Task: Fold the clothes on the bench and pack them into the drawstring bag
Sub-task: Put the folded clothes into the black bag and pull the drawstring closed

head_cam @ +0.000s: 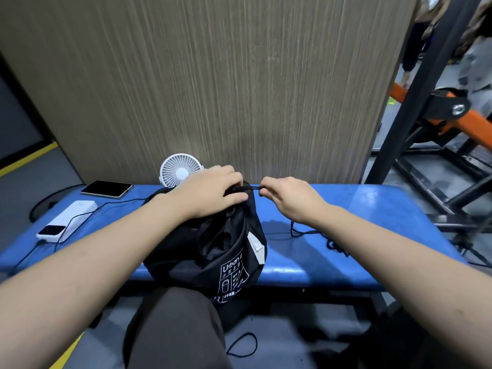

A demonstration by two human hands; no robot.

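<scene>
Fan (181, 170) crowds bag (213, 243); bench (372, 209) rightward seems open.

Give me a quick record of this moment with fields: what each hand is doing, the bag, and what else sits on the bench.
left hand: grips the gathered mouth of the drawstring bag
right hand: pinches the black cord, drawn sideways from the bag's mouth
bag: black, white print, on the blue bench
clothes: none loose on the bench
also on bench: white fan, tablet, white power bank
</scene>
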